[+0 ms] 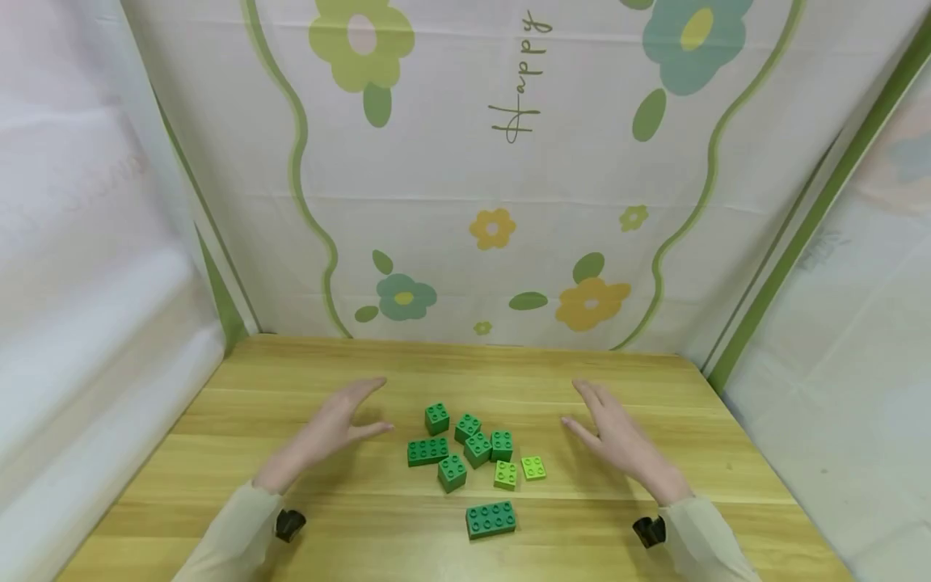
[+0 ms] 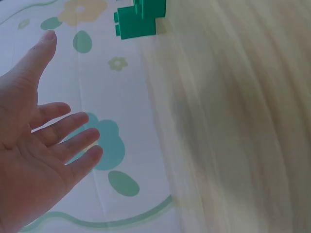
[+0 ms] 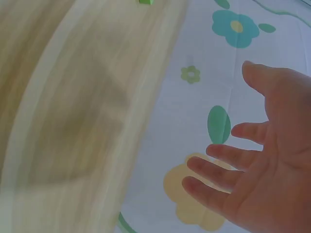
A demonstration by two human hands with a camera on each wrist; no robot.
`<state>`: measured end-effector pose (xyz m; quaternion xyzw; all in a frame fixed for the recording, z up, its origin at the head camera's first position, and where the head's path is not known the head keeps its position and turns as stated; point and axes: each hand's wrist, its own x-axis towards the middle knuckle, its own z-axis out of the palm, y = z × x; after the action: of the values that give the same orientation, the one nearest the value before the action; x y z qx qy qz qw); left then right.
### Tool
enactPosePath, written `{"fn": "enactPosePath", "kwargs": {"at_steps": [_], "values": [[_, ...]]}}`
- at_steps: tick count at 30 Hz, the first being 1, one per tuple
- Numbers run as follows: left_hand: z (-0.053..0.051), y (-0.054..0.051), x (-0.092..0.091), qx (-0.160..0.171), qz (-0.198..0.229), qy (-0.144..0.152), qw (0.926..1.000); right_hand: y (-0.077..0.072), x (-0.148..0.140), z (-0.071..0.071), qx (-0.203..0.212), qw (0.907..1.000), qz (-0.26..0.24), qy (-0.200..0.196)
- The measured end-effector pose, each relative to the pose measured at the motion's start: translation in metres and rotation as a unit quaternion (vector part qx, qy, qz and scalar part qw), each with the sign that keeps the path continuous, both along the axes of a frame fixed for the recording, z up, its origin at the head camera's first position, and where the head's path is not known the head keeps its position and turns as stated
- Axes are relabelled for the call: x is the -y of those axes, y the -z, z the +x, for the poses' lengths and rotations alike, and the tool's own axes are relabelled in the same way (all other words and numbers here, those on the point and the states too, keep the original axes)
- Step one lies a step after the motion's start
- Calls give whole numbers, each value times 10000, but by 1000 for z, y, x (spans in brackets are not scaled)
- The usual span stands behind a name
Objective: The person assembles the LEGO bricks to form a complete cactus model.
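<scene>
Several toy building bricks lie loosely grouped in the middle of the table. Among them are a dark green long brick, a square green brick at the far side and another green brick nearer. Two flat lime-green bricks sit to the right. A second long brick lies apart, closest to the front. My left hand, fingers extended, hovers left of the group and holds nothing. To the right, my right hand is likewise spread and bare. In the left wrist view, green bricks show at the top edge.
The wooden table ends at a white flower-printed cloth behind it. Cloth walls also stand at left and right. A black wrist device is on the left sleeve, with a matching one on the right.
</scene>
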<state>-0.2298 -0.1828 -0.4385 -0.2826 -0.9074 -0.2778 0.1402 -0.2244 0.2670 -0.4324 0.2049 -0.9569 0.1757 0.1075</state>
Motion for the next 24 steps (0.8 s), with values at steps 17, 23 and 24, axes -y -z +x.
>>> {"fn": "enactPosePath", "kwargs": {"at_steps": [17, 23, 24], "values": [[20, 7, -15, 189, 372, 85, 9991, 9, 20, 22, 116, 9992, -203, -337], [25, 10, -24, 338, 549, 294, 9975, 11, 26, 29, 168, 9987, -262, -398], [26, 11, -26, 405, 574, 316, 9970, 12, 26, 30, 178, 9986, -278, -413]]}}
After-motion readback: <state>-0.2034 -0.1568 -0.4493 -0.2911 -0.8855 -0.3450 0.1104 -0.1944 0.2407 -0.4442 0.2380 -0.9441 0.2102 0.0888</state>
